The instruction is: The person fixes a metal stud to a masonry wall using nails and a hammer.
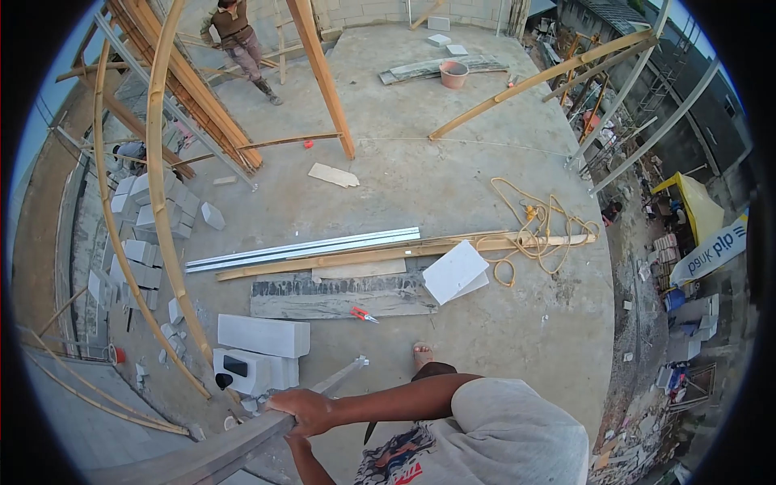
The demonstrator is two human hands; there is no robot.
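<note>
A long grey metal bar (234,440) slants from the lower left corner up to a narrow end on the concrete side. My right hand (304,411) is wrapped round it near the middle. Just below, my left hand (297,440) meets the bar's underside; its fingers are hidden by the bar and my right hand. Close beyond my hands lie white blocks (263,335), stacked low. A black phone (235,366) and a small dark object (224,381) rest on the nearer block. Red-handled snips (364,314) lie on a grey-stained board (323,299).
Metal profiles (315,247), timber (339,260) and a tangled yellow rope (529,230) cross the floor. White slabs (455,272) lie beside them. Wooden props (166,162) and stacked blocks (149,210) stand left. The floor edge drops off right. A person (238,40) stands at the back.
</note>
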